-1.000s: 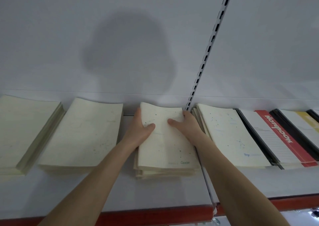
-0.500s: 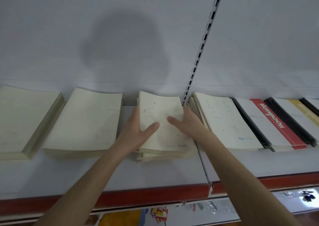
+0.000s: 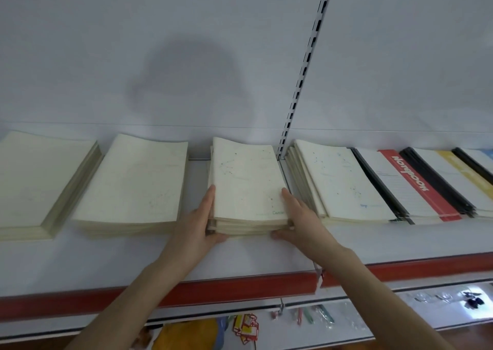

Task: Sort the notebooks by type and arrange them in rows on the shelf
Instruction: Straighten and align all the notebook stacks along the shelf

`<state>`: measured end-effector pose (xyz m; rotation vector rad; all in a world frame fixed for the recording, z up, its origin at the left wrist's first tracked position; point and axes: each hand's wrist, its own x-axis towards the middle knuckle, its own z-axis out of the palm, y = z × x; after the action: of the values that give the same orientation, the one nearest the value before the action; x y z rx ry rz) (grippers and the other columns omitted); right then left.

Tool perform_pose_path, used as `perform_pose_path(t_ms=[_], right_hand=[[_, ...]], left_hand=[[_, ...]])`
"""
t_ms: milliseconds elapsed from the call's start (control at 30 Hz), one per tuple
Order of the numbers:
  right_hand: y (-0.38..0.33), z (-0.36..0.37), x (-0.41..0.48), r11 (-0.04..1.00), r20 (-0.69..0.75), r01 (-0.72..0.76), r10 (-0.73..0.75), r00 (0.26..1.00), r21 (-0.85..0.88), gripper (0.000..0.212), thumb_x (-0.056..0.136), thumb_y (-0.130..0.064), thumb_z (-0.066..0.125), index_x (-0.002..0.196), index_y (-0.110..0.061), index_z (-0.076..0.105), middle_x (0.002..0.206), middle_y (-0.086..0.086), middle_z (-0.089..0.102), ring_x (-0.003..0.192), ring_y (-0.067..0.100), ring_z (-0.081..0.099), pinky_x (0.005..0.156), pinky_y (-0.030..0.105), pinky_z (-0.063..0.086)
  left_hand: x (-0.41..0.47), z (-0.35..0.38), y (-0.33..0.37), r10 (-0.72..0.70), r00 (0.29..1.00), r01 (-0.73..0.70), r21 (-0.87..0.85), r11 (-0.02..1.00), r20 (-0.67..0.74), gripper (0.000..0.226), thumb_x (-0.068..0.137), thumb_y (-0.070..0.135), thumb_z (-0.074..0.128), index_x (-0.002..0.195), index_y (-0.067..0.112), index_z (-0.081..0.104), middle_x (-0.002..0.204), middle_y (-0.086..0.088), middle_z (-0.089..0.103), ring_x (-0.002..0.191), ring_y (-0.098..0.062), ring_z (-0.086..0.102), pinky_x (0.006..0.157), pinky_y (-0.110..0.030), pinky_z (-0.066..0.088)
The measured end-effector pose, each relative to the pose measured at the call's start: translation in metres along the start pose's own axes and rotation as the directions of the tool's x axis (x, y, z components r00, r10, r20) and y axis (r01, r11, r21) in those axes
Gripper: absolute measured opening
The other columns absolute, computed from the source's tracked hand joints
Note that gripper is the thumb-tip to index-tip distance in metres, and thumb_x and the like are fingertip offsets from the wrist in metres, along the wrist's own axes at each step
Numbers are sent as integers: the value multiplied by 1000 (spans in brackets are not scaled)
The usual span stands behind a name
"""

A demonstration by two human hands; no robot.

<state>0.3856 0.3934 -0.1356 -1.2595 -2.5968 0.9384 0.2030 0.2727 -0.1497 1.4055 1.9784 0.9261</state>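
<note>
Cream notebook stack (image 3: 246, 186) flanked by left hand (image 3: 198, 227) and right hand (image 3: 301, 219), fingers straight against its sides, thumbs at near edge; bare shelf (image 3: 196, 178) gap left, neighbouring stack (image 3: 338, 178) close right.

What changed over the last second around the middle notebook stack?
Both hands slid back toward the person: from the cover's far end, the left hand and right hand now press straight fingers against the near sides of the middle stack, thumbs at its front edge. Nothing was lifted. The neighbouring stacks lie as before.
</note>
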Motion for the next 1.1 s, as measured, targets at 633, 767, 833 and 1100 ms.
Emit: perform_pose_path(t_ms=[633,767,833,1100], right_hand=[[-5,-9,3,993,21,39,-37,999,-107,87,88,-21,62,149,-22,0,148,3,27,121,20,44,96,23,33],[-4,-4,7,995,33,14,-11,999,-95,84,81,-17,69,144,-15,13,138,10,39,111,23,50,83,24,38],[-5,-5,8,998,43,-28,30,999,-59,82,79,-16,71,139,-12,16,128,12,47,99,21,50,77,25,40],[-10,-16,10,991,78,-135,136,988,-22,38,83,-18,68,100,-9,35,87,1,53,71,10,53,50,14,36]], left_hand=[[4,-5,3,-16,997,2,187,982,73,93,90,17,58,139,27,-20,142,-2,41,103,2,38,85,-2,22],[2,-3,1,-7,1000,2,166,986,29,91,89,15,60,133,33,-18,136,-1,48,102,3,43,85,-3,25],[0,-1,1,-2,1000,2,151,988,2,93,87,15,62,136,32,-15,143,-3,40,111,-1,44,91,-5,27],[2,-3,11,43,993,-29,123,992,-114,73,85,13,65,144,9,24,130,-8,52,100,-2,42,77,5,24]])
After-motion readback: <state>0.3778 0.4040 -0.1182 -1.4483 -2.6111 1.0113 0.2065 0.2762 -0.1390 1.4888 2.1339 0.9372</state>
